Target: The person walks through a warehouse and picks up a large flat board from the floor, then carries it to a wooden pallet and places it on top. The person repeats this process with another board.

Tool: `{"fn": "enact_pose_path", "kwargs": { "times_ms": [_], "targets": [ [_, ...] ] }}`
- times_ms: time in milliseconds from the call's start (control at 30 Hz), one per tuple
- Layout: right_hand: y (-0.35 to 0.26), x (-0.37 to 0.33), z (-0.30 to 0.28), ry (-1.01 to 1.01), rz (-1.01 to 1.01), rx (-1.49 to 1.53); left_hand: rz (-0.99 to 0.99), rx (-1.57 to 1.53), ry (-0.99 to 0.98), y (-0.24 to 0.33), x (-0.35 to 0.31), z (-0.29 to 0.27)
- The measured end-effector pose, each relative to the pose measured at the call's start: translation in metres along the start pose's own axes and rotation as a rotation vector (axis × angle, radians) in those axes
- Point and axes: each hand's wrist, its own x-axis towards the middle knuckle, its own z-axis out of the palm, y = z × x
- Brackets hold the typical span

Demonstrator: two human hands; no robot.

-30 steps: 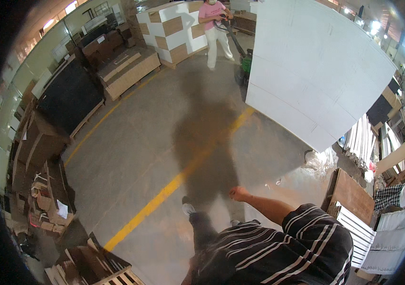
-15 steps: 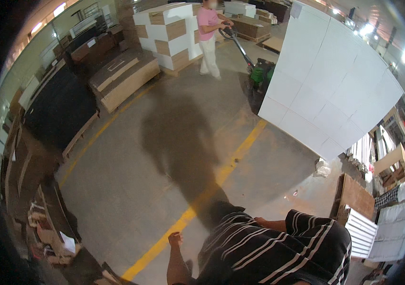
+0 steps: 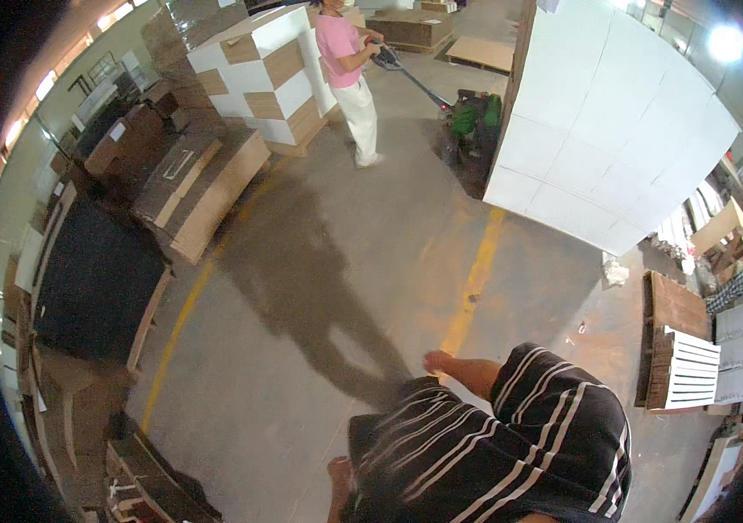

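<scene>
My left hand (image 3: 340, 471) hangs low beside my black and white striped shirt, its fingers curled in, with nothing visible in it. My right hand (image 3: 443, 363) swings out in front of me over the yellow floor line (image 3: 478, 283); its fingers look loosely closed and hold nothing that I can see. Neither hand touches any object. Ahead, a person in a pink top (image 3: 341, 54) grips the handle of a green and black pallet truck (image 3: 473, 118). The truck stands against a tall stack of white boxes (image 3: 607, 122).
Brown and white stacked boxes (image 3: 260, 74) stand behind the person. Flat boards (image 3: 206, 196) and a dark stack (image 3: 105, 270) line the left. At right are a brown board stack (image 3: 678, 301), white slatted panels (image 3: 689, 370) and crumpled plastic (image 3: 615, 271). My shadow falls on the grey floor (image 3: 258, 418).
My right hand has swung forward and my left hand has dropped back. I have moved closer to the person and the pallet truck, and the view has shifted.
</scene>
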Motion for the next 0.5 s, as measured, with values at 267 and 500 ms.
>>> {"fn": "enact_pose_path", "kwargs": {
  "times_ms": [267,500],
  "targets": [
    [-0.154,0.147,-0.086,0.19,-0.126,-0.016,0.015,1.454,0.204,0.101,0.029,-0.031],
    [-0.226,0.174,-0.033,-0.12,0.221,-0.156,-0.025,1.199,0.321,0.25,0.083,-0.12]
  ]
}}
